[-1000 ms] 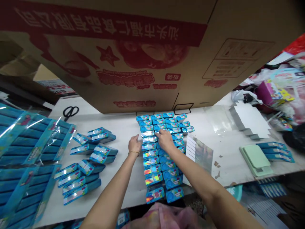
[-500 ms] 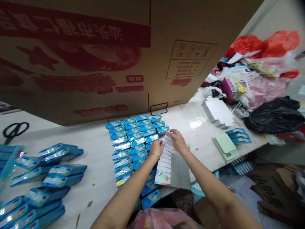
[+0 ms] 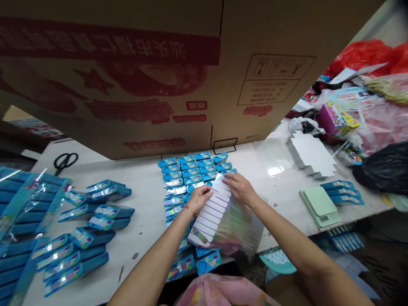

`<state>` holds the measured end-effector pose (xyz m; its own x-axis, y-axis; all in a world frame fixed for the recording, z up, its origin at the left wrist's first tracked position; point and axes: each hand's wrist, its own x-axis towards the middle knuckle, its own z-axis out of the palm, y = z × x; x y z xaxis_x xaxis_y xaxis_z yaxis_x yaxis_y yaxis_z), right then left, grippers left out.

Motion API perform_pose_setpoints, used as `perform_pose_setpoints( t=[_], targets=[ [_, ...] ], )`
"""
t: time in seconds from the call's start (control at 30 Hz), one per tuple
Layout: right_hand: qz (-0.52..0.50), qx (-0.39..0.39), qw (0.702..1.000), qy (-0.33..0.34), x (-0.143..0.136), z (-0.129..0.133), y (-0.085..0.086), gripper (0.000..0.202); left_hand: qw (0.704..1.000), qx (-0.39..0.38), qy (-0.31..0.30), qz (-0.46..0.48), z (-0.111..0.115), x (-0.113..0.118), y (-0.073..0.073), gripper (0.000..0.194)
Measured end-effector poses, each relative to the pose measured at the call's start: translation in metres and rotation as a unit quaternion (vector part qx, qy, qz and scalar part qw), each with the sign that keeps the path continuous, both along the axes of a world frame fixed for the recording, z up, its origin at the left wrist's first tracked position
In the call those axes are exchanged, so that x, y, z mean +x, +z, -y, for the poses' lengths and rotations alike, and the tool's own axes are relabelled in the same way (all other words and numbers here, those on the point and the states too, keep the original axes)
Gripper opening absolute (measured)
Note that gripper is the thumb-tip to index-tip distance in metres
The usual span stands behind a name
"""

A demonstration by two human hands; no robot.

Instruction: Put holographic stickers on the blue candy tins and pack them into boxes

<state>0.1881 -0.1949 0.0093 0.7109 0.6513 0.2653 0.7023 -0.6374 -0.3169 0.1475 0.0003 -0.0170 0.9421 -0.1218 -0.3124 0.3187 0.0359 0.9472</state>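
A long white card (image 3: 208,214) with several crosswise divisions hangs tilted between my two hands, over the near part of the rows of small blue boxes (image 3: 174,191). My left hand (image 3: 199,199) pinches the card's left edge with thumb and fingertips. My right hand (image 3: 240,187) is closed on its upper right edge, fingers lying over the front; its thumb is hidden. A clear plastic bag (image 3: 244,227) spreads from the card's right side below my right hand. Whether the card sits inside the bag I cannot tell. The card and bag cover some boxes.
A large cardboard carton (image 3: 143,85) stands behind the boxes. Black scissors (image 3: 66,161), loose blue boxes (image 3: 76,263) and bagged packs (image 3: 19,221) are at left. Clear sheets (image 3: 274,155), stacked white cards (image 3: 312,153) and a green scale (image 3: 319,206) are at right.
The view has swung left. The card has tilted, its lower end moving left over the boxes, and the bag now looks puffed and crumpled rather than flat. Both hands still grip.
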Motion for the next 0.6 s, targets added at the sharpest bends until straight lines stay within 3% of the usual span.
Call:
perform_pose_setpoints(
  t=[0.1,0.23,0.6],
  targets=[
    [-0.016,0.021,0.999,0.024,0.013,-0.020,0.013,0.035,0.997,-0.063,-0.037,0.014,-0.006,-0.003,0.012,0.038],
    [-0.023,-0.023,0.997,0.066,0.022,-0.034,0.022,0.030,0.993,-0.113,-0.037,-0.004,-0.012,-0.009,0.020,0.050],
    [-0.015,-0.074,0.993,0.095,-0.002,-0.030,0.031,0.027,0.988,-0.149,-0.034,-0.019,-0.030,-0.021,0.013,0.046]
  ],
)
